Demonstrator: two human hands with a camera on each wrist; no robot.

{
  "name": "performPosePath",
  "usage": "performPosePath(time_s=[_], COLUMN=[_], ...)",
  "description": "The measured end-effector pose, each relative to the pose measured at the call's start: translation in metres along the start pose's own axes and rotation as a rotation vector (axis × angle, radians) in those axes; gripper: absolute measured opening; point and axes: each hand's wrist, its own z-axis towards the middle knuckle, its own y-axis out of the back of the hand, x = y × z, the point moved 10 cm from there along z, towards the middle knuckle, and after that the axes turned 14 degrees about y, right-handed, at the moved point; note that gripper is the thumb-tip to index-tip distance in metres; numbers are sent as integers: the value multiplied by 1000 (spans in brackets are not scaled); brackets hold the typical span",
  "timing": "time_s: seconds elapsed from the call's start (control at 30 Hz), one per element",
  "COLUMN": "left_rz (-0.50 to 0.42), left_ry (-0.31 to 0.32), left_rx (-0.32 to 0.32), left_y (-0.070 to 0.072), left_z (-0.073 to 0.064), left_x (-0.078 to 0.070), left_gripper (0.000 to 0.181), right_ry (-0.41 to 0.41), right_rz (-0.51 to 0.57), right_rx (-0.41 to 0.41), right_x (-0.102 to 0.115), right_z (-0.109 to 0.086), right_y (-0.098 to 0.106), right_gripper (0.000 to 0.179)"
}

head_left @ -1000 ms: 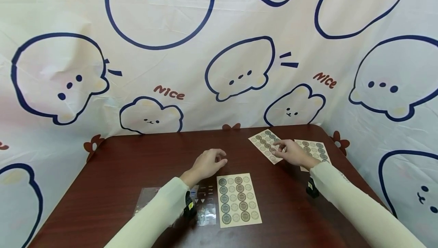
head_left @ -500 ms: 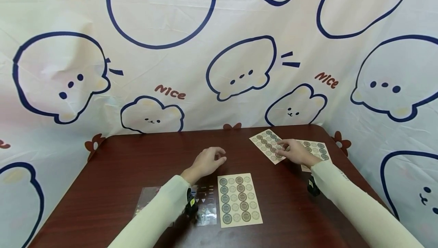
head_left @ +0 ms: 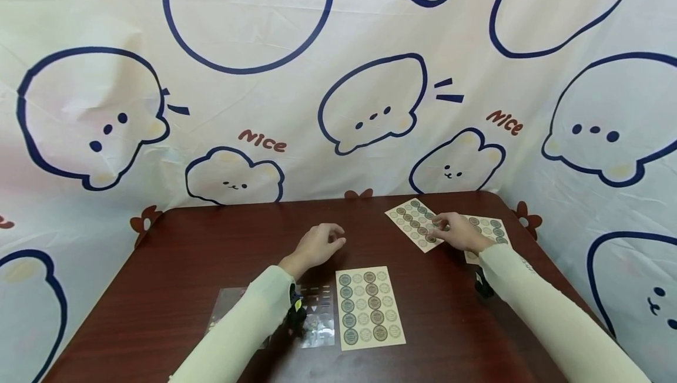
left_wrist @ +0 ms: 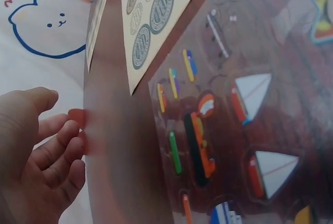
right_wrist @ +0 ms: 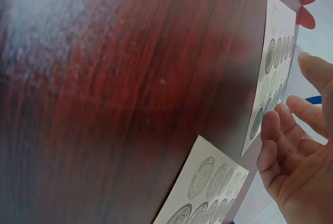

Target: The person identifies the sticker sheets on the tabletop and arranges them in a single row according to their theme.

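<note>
Three cream sheets of round stickers lie flat on the table in the head view: a front sheet (head_left: 370, 306), a back sheet (head_left: 404, 218) set at a slant, and a far-right sheet (head_left: 497, 227). My right hand (head_left: 459, 233) is over the gap between the two far sheets, its fingers loosely bent near the slanted one; no held thing shows in the right wrist view. Behind the front sheet hovers my left hand (head_left: 314, 246), holding nothing, fingers loosely curled. A clear sticker sheet (left_wrist: 244, 130) with small boat pictures lies partly under my left forearm.
The dark red-brown table (head_left: 211, 254) has rounded far corners. A white cloth (head_left: 296, 107) printed with cartoon outlines hangs behind it and along its right side. Black wrist devices (head_left: 482, 283) sit at both cuffs.
My left hand has drawn slightly back to the left, and my right hand has shifted slightly right. The sheets stay where they were.
</note>
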Motion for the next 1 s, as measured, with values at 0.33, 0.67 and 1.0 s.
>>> performPosePath(time_s=[0.33,0.67,1.0], left_rz=[-2,2,1], left_ry=[1,7,17], left_rx=[-5,10,13], left_y=[-2,-2,-1], left_z=[5,3,3], left_x=[6,5,10], left_gripper=[28,30,30], right_ry=[5,-12,-34], right_rz=[-107,-165,-167], right_rx=[22,48,62], right_x=[-13,-15,-4], right_z=[8,8,12], right_y=[2,-3,-4], right_gripper=[41,46,50])
